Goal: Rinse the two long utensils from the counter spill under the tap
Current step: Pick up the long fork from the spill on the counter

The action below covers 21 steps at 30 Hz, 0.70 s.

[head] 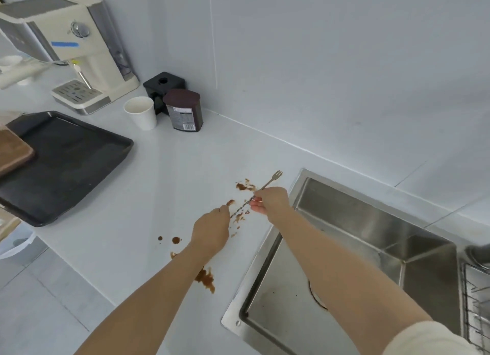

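A long thin metal utensil (pixel 267 182) with a twisted stem and a small fork tip lies slanted just above the brown spill (pixel 245 187) on the white counter. My right hand (pixel 270 202) is shut on its stem near the middle, and the fork end points up and away. My left hand (pixel 212 232) has its fingers pinched together at the utensil's lower end. A small brown spoon-like tip (pixel 230 202) shows just past those fingertips; whether it is a second utensil or a stain, I cannot tell. The steel sink (pixel 299 185) lies directly to the right.
More brown blotches (pixel 205 277) lie under my left forearm. At the left sits a black tray (pixel 79 169) with a wooden board (pixel 13 153). A coffee machine (pixel 79 49), paper cup (pixel 141 113) and dark canister (pixel 184 110) stand at the back. A wire rack (pixel 477 301) borders the sink.
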Motion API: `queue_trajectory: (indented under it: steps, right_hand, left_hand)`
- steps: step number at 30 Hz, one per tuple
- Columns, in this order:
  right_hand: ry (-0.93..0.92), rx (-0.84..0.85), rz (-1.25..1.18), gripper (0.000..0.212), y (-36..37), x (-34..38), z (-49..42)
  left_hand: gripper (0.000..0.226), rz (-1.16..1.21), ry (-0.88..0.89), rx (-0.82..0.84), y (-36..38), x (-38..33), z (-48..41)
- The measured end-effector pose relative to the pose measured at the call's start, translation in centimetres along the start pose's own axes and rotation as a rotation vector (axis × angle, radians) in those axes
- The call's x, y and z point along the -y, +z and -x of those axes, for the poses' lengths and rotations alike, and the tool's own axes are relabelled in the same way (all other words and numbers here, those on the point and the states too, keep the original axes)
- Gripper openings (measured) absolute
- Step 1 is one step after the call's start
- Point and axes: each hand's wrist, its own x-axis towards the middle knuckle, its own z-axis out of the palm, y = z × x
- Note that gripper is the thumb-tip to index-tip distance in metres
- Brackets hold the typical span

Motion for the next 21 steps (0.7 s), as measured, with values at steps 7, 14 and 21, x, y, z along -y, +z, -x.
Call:
queue_trajectory:
  steps: [7, 14, 21]
  right_hand:
    - [-0.161, -0.11, -0.111, 0.031, -9.0, 2.2, 3.1]
    - [-0.214, -0.23, -0.126, 0.014, -18.7, 0.8, 5.9]
    - [-0.21, -0.324, -0.219, 0.014, -24.6, 0.0, 8.0]
  left_hand:
    - [0.022, 0.27, 0.194, 0.077, -0.4, -8.0, -0.2]
    - [0.028, 0.39, 0.44, 0.262, 1.3, -15.3, 0.1]
    - [0.038, 0.341, 0.55, 0.312, 2.0, -20.8, 0.2]
